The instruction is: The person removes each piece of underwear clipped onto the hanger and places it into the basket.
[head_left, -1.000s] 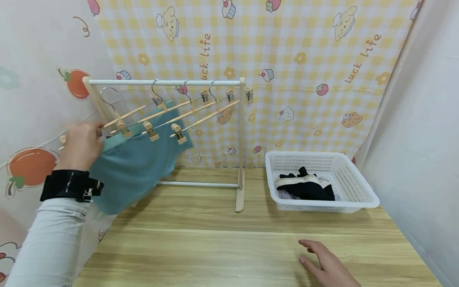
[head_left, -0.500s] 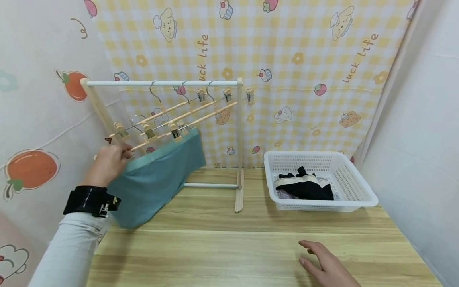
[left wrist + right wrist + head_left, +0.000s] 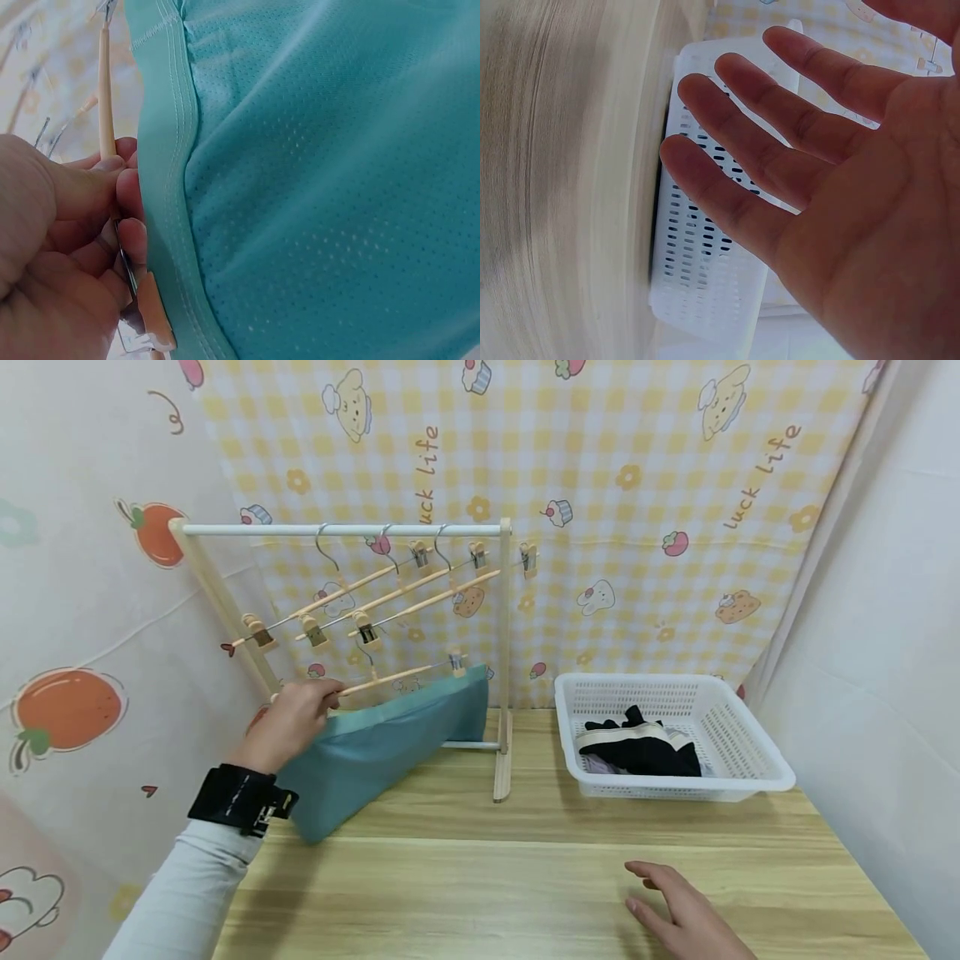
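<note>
My left hand [image 3: 300, 714] pinches the wooden bar of a clip hanger [image 3: 386, 680] in front of the rack, its metal hook free of the rail. From the hanger's clips hangs a teal mesh garment [image 3: 375, 756] with a wide stitched waistband, tilted, its left end nearer me. In the left wrist view, thumb and fingers close round the bar [image 3: 105, 90] beside the waistband [image 3: 161, 150], just above a wooden clip [image 3: 154, 311]. My right hand [image 3: 686, 910] holds nothing low at the right; in the right wrist view its fingers [image 3: 739, 142] are spread and relaxed.
A small rack with a white rail [image 3: 247, 530] stands at the back left. On it hang 3 bare clip hangers [image 3: 427, 589]. To its right, a white perforated basket [image 3: 750, 727] holds dark clothes [image 3: 637, 752]. All stand on a wooden table [image 3: 487, 885] against a patterned cloth [image 3: 637, 410].
My left hand has lifted the hanger off the rail and brought it right, down and forward of the rack, with the teal garment swinging along. The right hand has stayed still.
</note>
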`<action>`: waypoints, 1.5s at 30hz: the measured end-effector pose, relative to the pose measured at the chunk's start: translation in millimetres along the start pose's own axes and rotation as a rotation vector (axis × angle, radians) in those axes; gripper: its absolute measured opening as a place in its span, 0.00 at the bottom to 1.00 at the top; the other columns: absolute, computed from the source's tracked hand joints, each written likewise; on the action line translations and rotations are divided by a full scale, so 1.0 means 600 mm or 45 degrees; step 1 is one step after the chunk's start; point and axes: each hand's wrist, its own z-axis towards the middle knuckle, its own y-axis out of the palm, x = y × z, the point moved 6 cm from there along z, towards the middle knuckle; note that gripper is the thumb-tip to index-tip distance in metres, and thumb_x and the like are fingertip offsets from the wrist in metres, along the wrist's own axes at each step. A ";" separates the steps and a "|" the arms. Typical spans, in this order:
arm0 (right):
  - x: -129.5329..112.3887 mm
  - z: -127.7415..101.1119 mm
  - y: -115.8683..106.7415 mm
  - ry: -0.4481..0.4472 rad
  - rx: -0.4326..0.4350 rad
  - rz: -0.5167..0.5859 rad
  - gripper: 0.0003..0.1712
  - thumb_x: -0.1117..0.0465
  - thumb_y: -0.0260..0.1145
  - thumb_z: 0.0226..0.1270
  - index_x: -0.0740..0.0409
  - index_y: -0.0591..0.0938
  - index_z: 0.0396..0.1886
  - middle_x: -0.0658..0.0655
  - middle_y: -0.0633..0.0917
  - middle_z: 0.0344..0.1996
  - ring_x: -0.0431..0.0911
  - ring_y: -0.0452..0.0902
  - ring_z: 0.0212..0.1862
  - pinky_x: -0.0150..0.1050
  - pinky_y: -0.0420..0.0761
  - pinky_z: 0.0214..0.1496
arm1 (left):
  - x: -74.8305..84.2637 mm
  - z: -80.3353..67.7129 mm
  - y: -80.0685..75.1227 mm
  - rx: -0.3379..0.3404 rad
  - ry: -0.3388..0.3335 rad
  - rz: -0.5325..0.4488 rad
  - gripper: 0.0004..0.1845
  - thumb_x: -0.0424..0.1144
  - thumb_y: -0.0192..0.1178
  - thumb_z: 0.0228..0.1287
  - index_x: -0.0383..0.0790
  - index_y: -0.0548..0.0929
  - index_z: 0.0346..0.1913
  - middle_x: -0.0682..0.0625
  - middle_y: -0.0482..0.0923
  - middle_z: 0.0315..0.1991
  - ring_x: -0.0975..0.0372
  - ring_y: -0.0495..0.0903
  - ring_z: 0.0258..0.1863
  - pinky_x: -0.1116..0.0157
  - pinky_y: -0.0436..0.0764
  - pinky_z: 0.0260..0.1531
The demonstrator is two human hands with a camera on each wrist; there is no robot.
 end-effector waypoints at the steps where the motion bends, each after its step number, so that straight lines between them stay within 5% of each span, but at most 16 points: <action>1: 0.000 0.000 0.000 -0.001 0.001 -0.003 0.31 0.52 0.70 0.79 0.65 0.77 0.72 0.63 0.82 0.67 0.59 0.85 0.62 0.45 0.87 0.56 | 0.008 0.000 0.004 -0.010 0.012 -0.009 0.15 0.18 0.56 0.75 0.22 0.85 0.59 0.30 0.89 0.46 0.41 0.90 0.46 0.46 0.89 0.41; 13: -0.001 0.000 -0.004 0.022 0.022 -0.017 0.30 0.52 0.71 0.78 0.63 0.79 0.71 0.60 0.83 0.66 0.56 0.85 0.61 0.43 0.87 0.56 | 0.088 -0.010 0.042 -0.026 0.164 -0.051 0.18 0.17 0.55 0.75 0.26 0.85 0.61 0.31 0.89 0.50 0.44 0.92 0.46 0.47 0.91 0.46; 23: -0.005 0.000 -0.007 0.011 0.071 -0.062 0.28 0.54 0.72 0.77 0.60 0.79 0.70 0.58 0.83 0.66 0.55 0.85 0.61 0.43 0.87 0.57 | 0.159 -0.029 0.045 0.111 0.394 -0.138 0.15 0.18 0.60 0.73 0.29 0.87 0.57 0.38 0.91 0.47 0.50 0.92 0.44 0.57 0.92 0.44; 32: -0.012 0.001 -0.018 0.012 0.145 -0.083 0.27 0.57 0.72 0.77 0.61 0.80 0.70 0.59 0.84 0.65 0.55 0.85 0.60 0.45 0.87 0.56 | 0.216 -0.052 0.040 0.160 0.599 -0.216 0.16 0.18 0.63 0.71 0.30 0.87 0.58 0.40 0.91 0.51 0.51 0.92 0.51 0.61 0.91 0.51; 37: -0.024 -0.001 -0.039 -0.043 0.323 -0.119 0.24 0.62 0.73 0.76 0.61 0.82 0.67 0.58 0.86 0.62 0.54 0.85 0.57 0.43 0.87 0.52 | 0.240 -0.068 0.043 0.158 0.645 -0.206 0.18 0.17 0.66 0.67 0.32 0.88 0.57 0.43 0.91 0.48 0.55 0.92 0.48 0.64 0.91 0.49; 42: -0.048 -0.009 -0.060 -0.193 0.575 -0.152 0.22 0.67 0.73 0.74 0.55 0.84 0.65 0.54 0.88 0.58 0.40 0.85 0.53 0.39 0.88 0.49 | 0.251 -0.088 0.059 0.078 0.598 -0.178 0.25 0.14 0.67 0.64 0.35 0.86 0.61 0.46 0.89 0.51 0.57 0.90 0.51 0.65 0.90 0.50; 45: -0.063 -0.011 -0.071 -0.264 0.669 -0.107 0.21 0.69 0.71 0.74 0.55 0.83 0.65 0.52 0.88 0.55 0.35 0.83 0.51 0.29 0.84 0.50 | 0.256 -0.099 0.070 0.072 0.585 -0.149 0.27 0.13 0.68 0.61 0.36 0.86 0.61 0.47 0.88 0.52 0.57 0.89 0.53 0.65 0.90 0.50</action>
